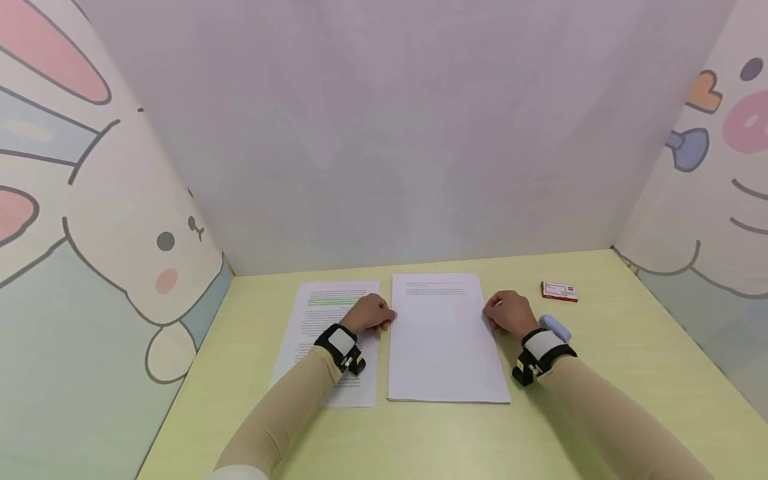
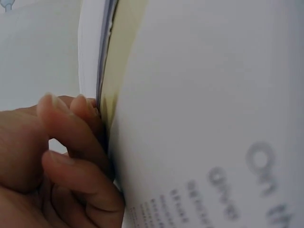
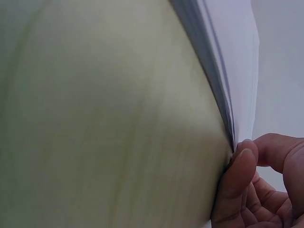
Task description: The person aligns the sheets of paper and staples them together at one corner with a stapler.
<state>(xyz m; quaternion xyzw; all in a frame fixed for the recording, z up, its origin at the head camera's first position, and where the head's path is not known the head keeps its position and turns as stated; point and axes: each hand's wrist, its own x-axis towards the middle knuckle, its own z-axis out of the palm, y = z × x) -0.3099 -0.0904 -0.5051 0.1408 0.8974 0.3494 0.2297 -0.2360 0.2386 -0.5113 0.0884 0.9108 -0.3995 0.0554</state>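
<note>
A thin stack of white paper (image 1: 444, 347) lies on the table, its top sheet showing a few printed lines near the far end. My left hand (image 1: 368, 313) holds the stack's left edge with curled fingers, above a separate printed sheet (image 1: 294, 340) with a green highlighted line. On the opposite side, my right hand (image 1: 510, 312) pinches the right edge between thumb and forefinger. Up close in the right wrist view, the fingertips (image 3: 247, 156) meet at the edge of the layered sheets (image 3: 240, 71). In the left wrist view the fingers (image 2: 71, 128) bend against the paper edge.
A small red and white box (image 1: 559, 291) lies at the right rear of the yellow table (image 1: 432, 440). A blue object (image 1: 555, 327) sits beside the right wrist, partly hidden by it. Cloth walls with cartoon animals (image 1: 150, 253) enclose the table's back and sides.
</note>
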